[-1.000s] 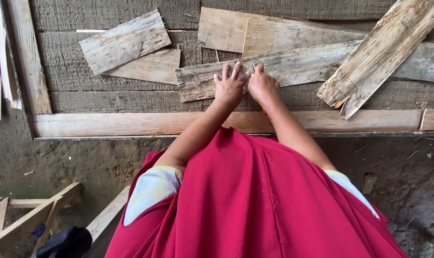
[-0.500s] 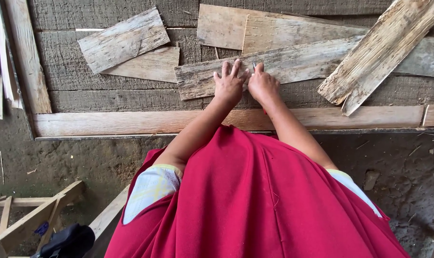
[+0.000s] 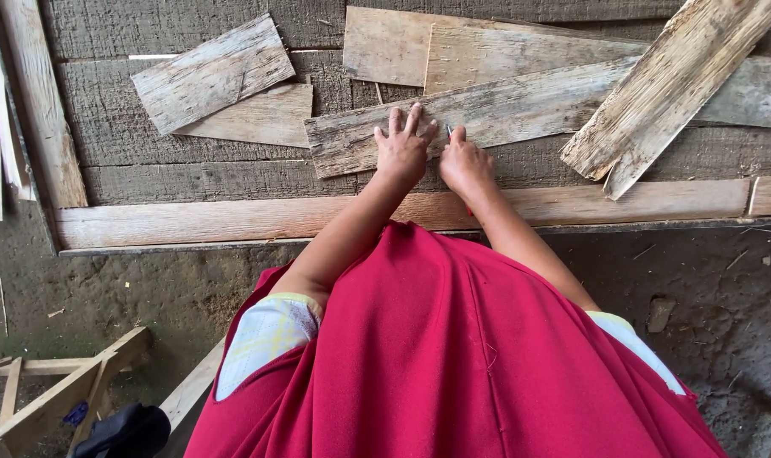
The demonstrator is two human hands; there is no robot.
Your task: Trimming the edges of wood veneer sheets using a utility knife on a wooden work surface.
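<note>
My left hand [image 3: 402, 153] lies flat with fingers spread on a long weathered grey plank [image 3: 529, 110] that lies across a platform of dark boards. My right hand [image 3: 466, 165] rests on the same plank right beside it, fingers curled around a thin tool. The tool's grey tip [image 3: 447, 130] shows between the two hands, and a bit of red shows under the wrist. A red garment [image 3: 453, 356] covers my lap below.
More loose planks lie around: a short board [image 3: 211, 76] at the upper left, a pale one [image 3: 385, 47] behind the hands, a splintered one [image 3: 665, 93] slanting at the right. A light beam [image 3: 232, 216] edges the platform. A wooden frame [image 3: 54, 399] lies on the dirt floor.
</note>
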